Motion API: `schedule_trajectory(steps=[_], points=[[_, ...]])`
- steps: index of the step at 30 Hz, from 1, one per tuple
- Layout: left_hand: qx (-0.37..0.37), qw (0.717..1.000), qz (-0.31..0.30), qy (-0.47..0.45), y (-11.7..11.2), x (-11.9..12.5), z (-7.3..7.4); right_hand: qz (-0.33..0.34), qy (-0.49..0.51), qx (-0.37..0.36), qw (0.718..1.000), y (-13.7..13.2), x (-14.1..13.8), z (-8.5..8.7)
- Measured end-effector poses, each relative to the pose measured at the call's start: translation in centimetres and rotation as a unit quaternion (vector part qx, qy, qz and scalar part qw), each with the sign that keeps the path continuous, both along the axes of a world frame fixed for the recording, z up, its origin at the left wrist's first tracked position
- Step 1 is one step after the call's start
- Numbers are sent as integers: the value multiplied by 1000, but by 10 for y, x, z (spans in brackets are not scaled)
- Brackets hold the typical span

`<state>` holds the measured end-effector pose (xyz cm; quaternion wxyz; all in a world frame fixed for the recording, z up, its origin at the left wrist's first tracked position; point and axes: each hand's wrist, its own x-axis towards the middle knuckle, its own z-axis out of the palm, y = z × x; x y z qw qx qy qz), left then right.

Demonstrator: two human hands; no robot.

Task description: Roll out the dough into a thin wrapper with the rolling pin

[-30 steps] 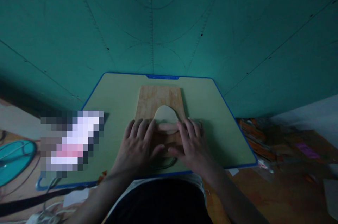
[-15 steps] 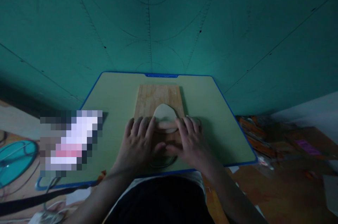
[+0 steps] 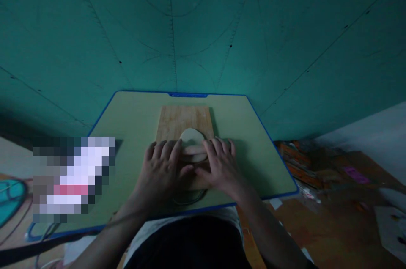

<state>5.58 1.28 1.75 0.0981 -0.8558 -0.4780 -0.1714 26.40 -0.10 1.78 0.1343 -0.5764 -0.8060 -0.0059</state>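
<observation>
On the wooden board point(image 3: 184, 114), I see the rolling pin point(image 3: 193, 150) lying crosswise over flat dough point(image 3: 192, 134), left hand point(image 3: 160, 164) and right hand point(image 3: 222, 162) equally near, draped over its ends, grip unclear to me.

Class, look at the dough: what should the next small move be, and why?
Perhaps ease the rolling pin forward: the left hand and right hand lie over its ends, and it crosses the flattened dough near its closer edge, with more dough showing beyond.

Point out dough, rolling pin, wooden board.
Dough point(image 3: 191, 135): head view, flat part beyond the pin.
Rolling pin point(image 3: 194, 150): head view, exposed middle.
Wooden board point(image 3: 184, 116): head view, far part of its top.
</observation>
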Motion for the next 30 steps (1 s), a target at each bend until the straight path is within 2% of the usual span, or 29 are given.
schedule_trajectory(steps=[6,9,15,18,23,25,27,30], points=[[62,997,-29,18,-38,-12,-18,0,3,9,1000,-45,0,-4],[51,998,-14,16,-33,-9,-17,1,3,11,1000,-38,0,-5],[-26,999,17,-14,1,3,1,-9,-1,2,1000,5,-1,-2],[-22,1000,8,-14,-5,0,1,-5,-1,7,1000,-5,0,-2],[7,1000,-29,10,-41,-15,-13,14,-8,10,1000,-50,5,-3],[11,999,-33,14,-48,-18,-17,12,-9,7,1000,-59,5,-3],[25,999,-30,13,-45,-16,-19,14,-6,3,1000,-55,4,-4],[27,1000,-15,2,-27,-8,-13,6,-2,8,1000,-32,1,-7]])
